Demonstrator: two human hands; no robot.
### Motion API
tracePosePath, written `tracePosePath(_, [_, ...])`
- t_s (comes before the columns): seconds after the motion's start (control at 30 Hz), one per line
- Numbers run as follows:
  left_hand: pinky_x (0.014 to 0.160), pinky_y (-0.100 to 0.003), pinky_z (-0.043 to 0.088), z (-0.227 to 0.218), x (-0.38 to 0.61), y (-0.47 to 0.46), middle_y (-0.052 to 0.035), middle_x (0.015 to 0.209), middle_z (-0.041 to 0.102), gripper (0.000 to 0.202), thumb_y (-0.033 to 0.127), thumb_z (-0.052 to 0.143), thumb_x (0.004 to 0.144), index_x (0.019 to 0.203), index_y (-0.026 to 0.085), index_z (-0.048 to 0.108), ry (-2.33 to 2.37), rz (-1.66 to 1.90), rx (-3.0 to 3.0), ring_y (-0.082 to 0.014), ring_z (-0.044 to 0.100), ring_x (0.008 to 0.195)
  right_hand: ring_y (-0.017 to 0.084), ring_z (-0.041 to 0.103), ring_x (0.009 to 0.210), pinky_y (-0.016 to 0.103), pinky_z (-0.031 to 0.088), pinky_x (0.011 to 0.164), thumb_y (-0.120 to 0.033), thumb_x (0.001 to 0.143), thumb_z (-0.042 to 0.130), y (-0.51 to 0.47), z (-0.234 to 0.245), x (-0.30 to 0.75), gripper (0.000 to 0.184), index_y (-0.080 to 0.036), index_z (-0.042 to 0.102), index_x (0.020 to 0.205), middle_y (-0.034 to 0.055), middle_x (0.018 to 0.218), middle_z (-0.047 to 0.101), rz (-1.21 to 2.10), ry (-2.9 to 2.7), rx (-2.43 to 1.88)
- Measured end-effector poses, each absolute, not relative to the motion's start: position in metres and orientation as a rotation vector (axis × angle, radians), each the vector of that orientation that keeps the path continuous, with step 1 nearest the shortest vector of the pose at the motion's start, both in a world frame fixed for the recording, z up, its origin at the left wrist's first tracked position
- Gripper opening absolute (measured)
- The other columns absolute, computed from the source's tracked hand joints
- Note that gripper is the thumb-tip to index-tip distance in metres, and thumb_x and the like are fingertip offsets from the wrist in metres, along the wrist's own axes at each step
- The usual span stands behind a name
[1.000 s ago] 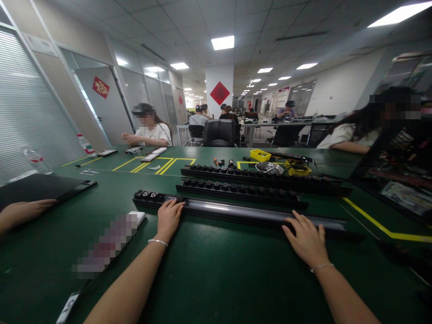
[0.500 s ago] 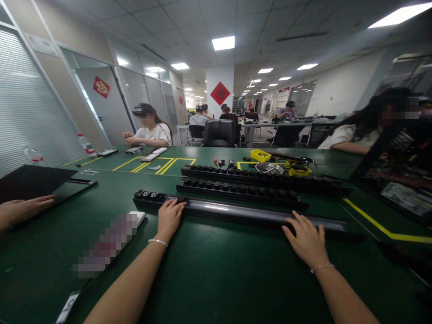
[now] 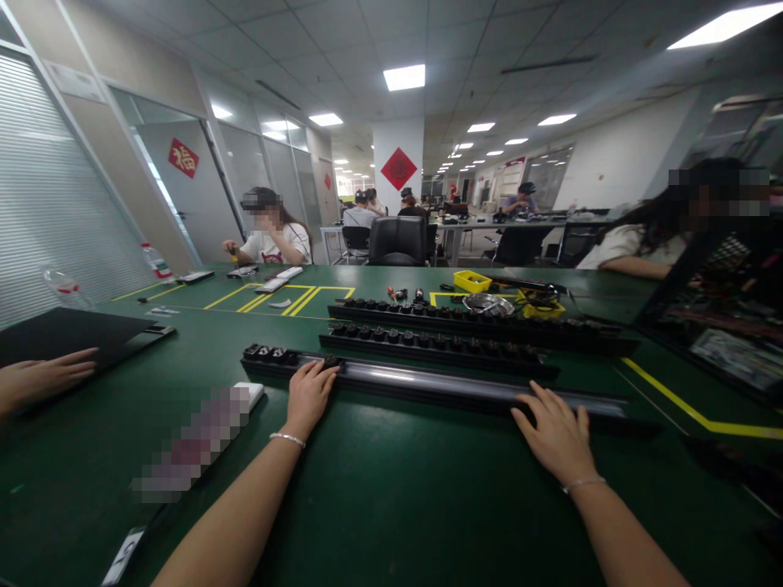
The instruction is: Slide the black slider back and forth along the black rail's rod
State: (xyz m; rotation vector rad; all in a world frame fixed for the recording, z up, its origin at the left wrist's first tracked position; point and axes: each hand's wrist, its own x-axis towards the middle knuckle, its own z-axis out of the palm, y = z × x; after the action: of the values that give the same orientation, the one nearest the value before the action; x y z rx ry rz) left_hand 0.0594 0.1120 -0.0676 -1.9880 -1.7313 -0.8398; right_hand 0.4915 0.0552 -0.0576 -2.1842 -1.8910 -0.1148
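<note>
A long black channel rail (image 3: 422, 381) with a shiny grey trough lies across the table before me. At its left end sit several small black socket-like blocks (image 3: 269, 353). My left hand (image 3: 311, 395) has its fingers closed around one more black block (image 3: 331, 361), set in the trough a little right of the others; the fingers partly cover it. Farther right, my right hand (image 3: 554, 432) grips the rail's near edge, thumb toward me and fingers over the trough, somewhat spread. Behind this rail lie two similar rails (image 3: 428, 341) carrying rows of round black pieces.
Another person's hand (image 3: 52, 377) rests by a black panel (image 3: 73, 330) at left. A white strip, partly blurred out (image 3: 250, 393), lies near my left forearm. Yellow trays (image 3: 472, 282) and a metal dish (image 3: 488, 305) stand behind the rails. A dark rack (image 3: 710, 318) is at right.
My left hand has shifted very slightly to the right with the black block. My right hand stays in place. A person across the table has raised one hand toward their head.
</note>
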Motion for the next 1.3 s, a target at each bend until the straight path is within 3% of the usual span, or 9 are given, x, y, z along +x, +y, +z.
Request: tracePosePath(1.3, [0.087,-0.039,0.039,-0.0697,0.0633,0.1124,-0.0035,0.114,0.061,0.029,0.036,0.042,0.085,0.104,0.033,0.063,-1.750,-0.767,-2.074,-0.0215,0.053,0.102,0.026,0.028,0.126,0.058,0.014,0.100,-0.050,0.083,0.025,0.0558,-0.0607,0.4922,0.048,-0.026,0.056,0.110,0.0057,0.137,0.037,-0.182,-1.892,-2.163])
